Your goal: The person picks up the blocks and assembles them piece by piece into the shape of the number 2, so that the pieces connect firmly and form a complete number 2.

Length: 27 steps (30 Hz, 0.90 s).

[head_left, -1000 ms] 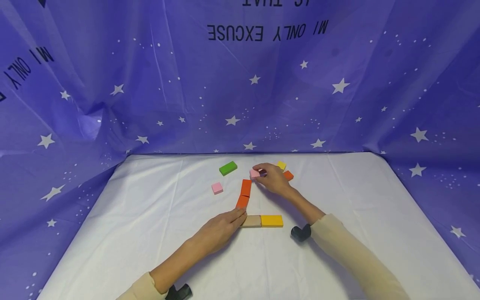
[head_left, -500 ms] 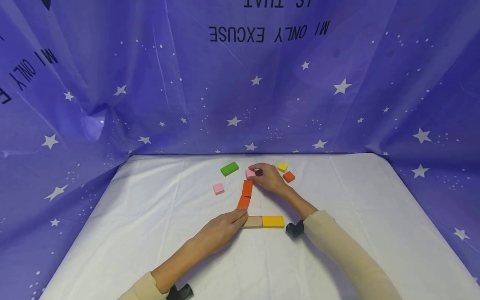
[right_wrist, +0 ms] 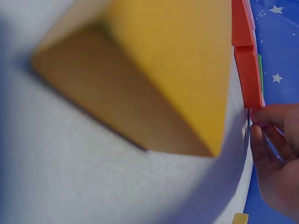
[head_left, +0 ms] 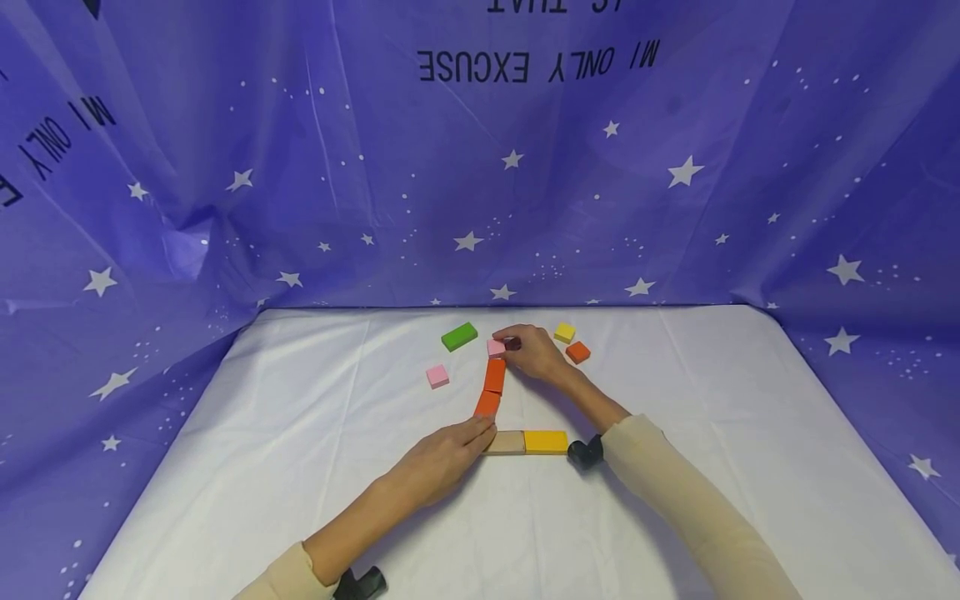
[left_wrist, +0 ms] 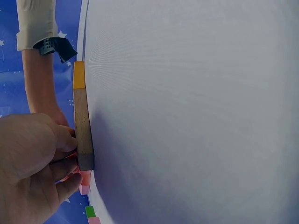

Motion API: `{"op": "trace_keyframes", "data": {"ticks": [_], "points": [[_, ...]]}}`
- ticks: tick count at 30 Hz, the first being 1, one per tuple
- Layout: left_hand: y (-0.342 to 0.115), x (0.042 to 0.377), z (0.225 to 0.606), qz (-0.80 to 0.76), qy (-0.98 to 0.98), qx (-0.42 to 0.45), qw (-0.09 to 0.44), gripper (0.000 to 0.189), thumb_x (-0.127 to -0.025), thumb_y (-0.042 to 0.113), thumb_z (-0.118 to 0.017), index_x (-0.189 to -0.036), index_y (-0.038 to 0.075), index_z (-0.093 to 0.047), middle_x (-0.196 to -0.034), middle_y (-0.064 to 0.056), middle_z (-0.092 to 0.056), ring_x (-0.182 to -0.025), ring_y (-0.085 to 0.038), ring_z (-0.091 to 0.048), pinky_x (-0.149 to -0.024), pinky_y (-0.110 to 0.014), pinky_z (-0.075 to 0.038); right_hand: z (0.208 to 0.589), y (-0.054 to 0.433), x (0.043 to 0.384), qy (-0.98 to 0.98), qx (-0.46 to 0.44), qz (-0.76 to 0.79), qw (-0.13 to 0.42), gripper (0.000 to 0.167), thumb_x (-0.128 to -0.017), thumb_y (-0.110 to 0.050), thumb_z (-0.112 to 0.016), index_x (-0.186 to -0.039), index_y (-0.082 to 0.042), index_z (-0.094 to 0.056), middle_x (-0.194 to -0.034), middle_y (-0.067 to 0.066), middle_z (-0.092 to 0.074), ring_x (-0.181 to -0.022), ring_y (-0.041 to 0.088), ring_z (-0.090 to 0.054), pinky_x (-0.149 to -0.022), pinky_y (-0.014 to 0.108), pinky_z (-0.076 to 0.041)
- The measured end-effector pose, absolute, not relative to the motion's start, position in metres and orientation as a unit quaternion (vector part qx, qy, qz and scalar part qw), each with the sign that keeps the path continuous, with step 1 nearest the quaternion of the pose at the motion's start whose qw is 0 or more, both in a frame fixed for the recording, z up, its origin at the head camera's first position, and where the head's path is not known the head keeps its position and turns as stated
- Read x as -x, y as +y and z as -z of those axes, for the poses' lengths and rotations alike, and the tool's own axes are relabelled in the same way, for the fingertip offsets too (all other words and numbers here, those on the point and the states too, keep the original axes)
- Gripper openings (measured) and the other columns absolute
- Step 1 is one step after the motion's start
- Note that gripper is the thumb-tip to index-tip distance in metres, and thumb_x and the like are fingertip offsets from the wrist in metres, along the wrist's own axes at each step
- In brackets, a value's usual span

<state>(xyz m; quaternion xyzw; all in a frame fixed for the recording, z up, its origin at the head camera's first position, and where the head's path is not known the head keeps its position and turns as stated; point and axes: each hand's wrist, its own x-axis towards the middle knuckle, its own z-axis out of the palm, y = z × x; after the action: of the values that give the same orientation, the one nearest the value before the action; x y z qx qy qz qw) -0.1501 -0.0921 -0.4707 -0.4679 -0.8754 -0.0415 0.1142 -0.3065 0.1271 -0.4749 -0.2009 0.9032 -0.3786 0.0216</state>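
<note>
Near the back of the table my right hand (head_left: 534,350) pinches a small pink block (head_left: 495,348) at the far end of a line of two orange-red blocks (head_left: 494,375). A dark maroon patch shows under that hand. My left hand (head_left: 438,462) rests its fingertips where the near orange-red block meets a plain wooden block (head_left: 504,443), covering that corner. In the left wrist view the fingers lie against the wooden block (left_wrist: 83,121). A yellow block (head_left: 546,442) continues the wooden one to the right and looms large in the right wrist view.
Left of the line lie a green block (head_left: 459,337) and another pink block (head_left: 438,377). A small yellow block (head_left: 565,332) and a small orange block (head_left: 577,352) sit right of my right hand. A starry purple cloth (head_left: 480,167) hangs behind the white table (head_left: 225,467).
My right hand has moved left with the pink block, to the end of the orange-red line. The small yellow and orange blocks now show fully. My left hand stays in place.
</note>
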Motion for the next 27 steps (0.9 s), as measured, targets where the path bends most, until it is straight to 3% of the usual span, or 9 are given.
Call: {"op": "trace_keyframes", "data": {"ticks": [27], "points": [[-0.0908,0.1494,0.4677,0.039,-0.873,0.470,0.123,0.042,-0.090,-0.002,-0.067,-0.131,-0.003,-0.062,-0.139,-0.018,-0.056,-0.127,-0.027,-0.056,-0.104,-0.035,-0.047,0.4728,0.1316,0.3013,0.901,0.208,0.379,0.051,0.036,-0.090,0.000,-0.067,-0.126,-0.002,-0.069,-0.122,0.013,-0.068,-0.111,0.027,-0.065,-0.098,0.040,-0.052]]}}
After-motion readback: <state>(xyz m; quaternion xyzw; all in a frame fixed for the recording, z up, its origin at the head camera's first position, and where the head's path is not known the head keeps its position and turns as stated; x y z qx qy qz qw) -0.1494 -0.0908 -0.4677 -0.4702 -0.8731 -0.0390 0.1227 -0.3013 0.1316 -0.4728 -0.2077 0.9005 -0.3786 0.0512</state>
